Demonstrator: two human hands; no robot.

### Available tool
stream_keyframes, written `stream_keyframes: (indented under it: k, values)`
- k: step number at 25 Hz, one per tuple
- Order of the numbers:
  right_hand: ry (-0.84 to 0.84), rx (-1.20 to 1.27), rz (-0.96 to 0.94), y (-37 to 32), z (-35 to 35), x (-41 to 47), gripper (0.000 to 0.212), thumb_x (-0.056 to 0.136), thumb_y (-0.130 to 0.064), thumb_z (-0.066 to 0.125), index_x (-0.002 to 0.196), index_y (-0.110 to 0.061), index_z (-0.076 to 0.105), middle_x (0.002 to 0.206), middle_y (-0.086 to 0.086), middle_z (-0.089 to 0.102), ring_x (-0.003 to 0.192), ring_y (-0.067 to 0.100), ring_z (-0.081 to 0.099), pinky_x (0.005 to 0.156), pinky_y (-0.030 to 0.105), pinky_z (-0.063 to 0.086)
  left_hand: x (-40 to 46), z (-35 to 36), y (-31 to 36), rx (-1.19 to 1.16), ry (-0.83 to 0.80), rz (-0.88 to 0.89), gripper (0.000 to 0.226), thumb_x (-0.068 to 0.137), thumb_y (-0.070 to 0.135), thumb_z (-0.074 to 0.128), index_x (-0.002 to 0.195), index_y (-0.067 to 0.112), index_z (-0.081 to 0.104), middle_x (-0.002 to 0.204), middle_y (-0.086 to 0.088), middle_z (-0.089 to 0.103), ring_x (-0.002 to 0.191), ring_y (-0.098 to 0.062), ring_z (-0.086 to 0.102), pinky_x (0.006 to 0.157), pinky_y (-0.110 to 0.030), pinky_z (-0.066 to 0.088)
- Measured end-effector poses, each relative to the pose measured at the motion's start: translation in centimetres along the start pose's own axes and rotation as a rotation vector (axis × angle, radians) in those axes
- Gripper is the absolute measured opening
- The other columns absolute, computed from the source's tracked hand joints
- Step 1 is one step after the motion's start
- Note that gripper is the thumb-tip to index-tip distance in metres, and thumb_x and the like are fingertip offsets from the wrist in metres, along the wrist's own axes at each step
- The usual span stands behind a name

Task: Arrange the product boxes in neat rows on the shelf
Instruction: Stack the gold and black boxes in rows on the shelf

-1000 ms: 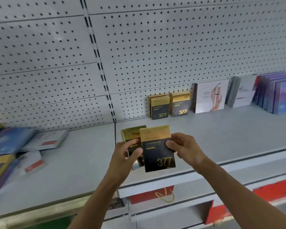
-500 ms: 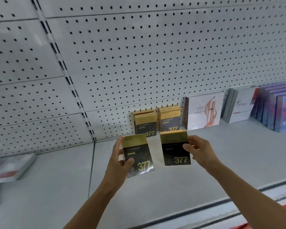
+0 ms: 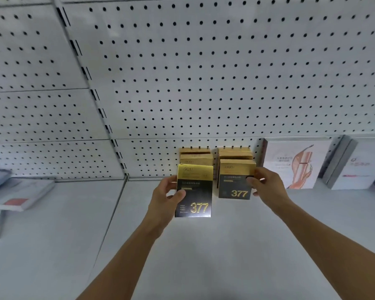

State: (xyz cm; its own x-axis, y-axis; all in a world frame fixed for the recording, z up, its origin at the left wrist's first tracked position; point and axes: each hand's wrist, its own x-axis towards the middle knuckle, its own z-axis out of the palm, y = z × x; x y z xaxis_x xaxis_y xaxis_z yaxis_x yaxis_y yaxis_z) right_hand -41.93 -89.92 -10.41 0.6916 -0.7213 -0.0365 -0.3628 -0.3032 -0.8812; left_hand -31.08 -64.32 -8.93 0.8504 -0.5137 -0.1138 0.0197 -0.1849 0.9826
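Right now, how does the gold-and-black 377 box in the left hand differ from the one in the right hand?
The left-hand gold-and-black 377 box sits nearer the camera and looks larger; the right-hand gold-and-black 377 box is further back, close against its row. The left hand holds its box by the left edge, the right hand by the right edge. Both stand upright, facing forward, with the same print.

both our arms reach forward, bare. our left hand (image 3: 168, 197) pinches a box (image 3: 194, 191), thumb across its front; our right hand (image 3: 266, 184) pinches another box (image 3: 235, 180) at its right edge.
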Motion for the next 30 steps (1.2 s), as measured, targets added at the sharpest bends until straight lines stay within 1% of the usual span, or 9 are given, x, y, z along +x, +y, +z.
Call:
stream_keyframes:
  k: [3, 6, 11, 15, 16, 18, 21, 26, 30]
  values:
    - [-0.004, 0.038, -0.028, 0.3, -0.1, 1.0, 0.016, 0.093, -0.012, 0.058, 0.108, -0.014, 0.058, 0.102, 0.003, 0.064, 0.096, 0.027, 0.062, 0.066, 0.032, 0.056, 0.2, 0.7, -0.1, -0.041, 0.029, -0.007, 0.029, 0.097, 0.012, 0.055, 0.123, 0.024, 0.053, 0.117, 0.003, 0.060, 0.099, -0.019, 0.065, 0.076, -0.034, 0.060]
    - [-0.004, 0.011, -0.048, 0.6, 0.4, 1.5, 0.015, 0.092, -0.014, 0.060, 0.106, -0.018, 0.056, 0.103, 0.002, 0.064, 0.099, 0.026, 0.062, 0.080, 0.044, 0.057, 0.3, 1.3, -0.4, -0.057, 0.052, -0.015, 0.028, 0.095, 0.010, 0.057, 0.119, 0.025, 0.054, 0.116, 0.002, 0.062, 0.101, -0.021, 0.066, 0.087, -0.044, 0.057]
    - [0.065, -0.097, -0.076, 1.2, 0.9, 1.5, 0.030, 0.090, -0.022, 0.062, 0.112, -0.018, 0.043, 0.113, 0.004, 0.061, 0.100, 0.025, 0.061, 0.073, 0.035, 0.054, 1.0, 2.1, -0.6, -0.082, 0.051, -0.027, 0.029, 0.094, 0.002, 0.056, 0.116, 0.018, 0.050, 0.115, -0.001, 0.062, 0.101, -0.020, 0.064, 0.073, -0.028, 0.055]
    - [0.246, -0.314, -0.302, -0.3, 0.7, 0.5, 0.046, 0.085, -0.022, 0.068, 0.121, -0.017, 0.040, 0.121, 0.005, 0.046, 0.101, 0.020, 0.052, 0.061, 0.030, 0.049, 2.2, 2.0, -1.0, -0.001, 0.007, -0.016, 0.027, 0.094, 0.001, 0.054, 0.113, 0.019, 0.049, 0.116, -0.005, 0.062, 0.107, -0.021, 0.061, 0.080, -0.031, 0.056]
    - [0.278, -0.396, -0.390, -0.7, 0.6, 0.3, 0.048, 0.084, -0.021, 0.070, 0.122, -0.016, 0.043, 0.122, 0.007, 0.046, 0.103, 0.022, 0.051, 0.062, 0.031, 0.051, 2.5, 2.0, -1.1, 0.020, 0.012, -0.006, 0.025, 0.094, 0.003, 0.055, 0.112, 0.021, 0.050, 0.115, -0.003, 0.062, 0.108, -0.020, 0.060, 0.082, -0.031, 0.056]
    - [0.274, -0.574, -0.512, -1.4, 0.5, 0.5, 0.049, 0.082, -0.020, 0.070, 0.125, -0.019, 0.048, 0.129, 0.007, 0.047, 0.113, 0.025, 0.047, 0.077, 0.037, 0.053, 3.2, 2.0, -1.3, 0.084, 0.063, 0.027, 0.021, 0.094, 0.010, 0.059, 0.108, 0.024, 0.054, 0.110, 0.003, 0.065, 0.105, -0.013, 0.061, 0.081, -0.025, 0.054]
    - [0.181, -0.729, -0.569, -1.8, 0.4, 0.9, 0.047, 0.086, -0.021, 0.066, 0.131, -0.022, 0.051, 0.141, 0.002, 0.044, 0.129, 0.026, 0.040, 0.098, 0.042, 0.044, 4.0, 2.3, -1.5, 0.208, 0.176, 0.090, 0.018, 0.091, 0.018, 0.065, 0.106, 0.023, 0.058, 0.101, 0.007, 0.066, 0.095, -0.007, 0.061, 0.069, -0.010, 0.044]
    - [0.136, -0.761, -0.604, -1.7, 0.5, 0.6, 0.047, 0.084, -0.015, 0.069, 0.128, -0.015, 0.055, 0.132, 0.004, 0.055, 0.123, 0.027, 0.050, 0.091, 0.040, 0.049, 5.3, 3.0, -1.5, 0.285, 0.228, 0.146, 0.021, 0.088, 0.015, 0.068, 0.105, 0.023, 0.059, 0.099, 0.009, 0.065, 0.089, -0.006, 0.060, 0.067, -0.014, 0.045]
    - [0.113, -0.815, -0.588, -2.3, 0.4, 0.4, 0.052, 0.085, -0.018, 0.067, 0.134, -0.017, 0.049, 0.138, 0.002, 0.049, 0.129, 0.024, 0.042, 0.100, 0.040, 0.042, 6.2, 2.8, -1.3, 0.348, 0.248, 0.108, 0.023, 0.088, 0.015, 0.067, 0.102, 0.026, 0.052, 0.097, 0.012, 0.062, 0.089, -0.011, 0.060, 0.068, -0.021, 0.047]
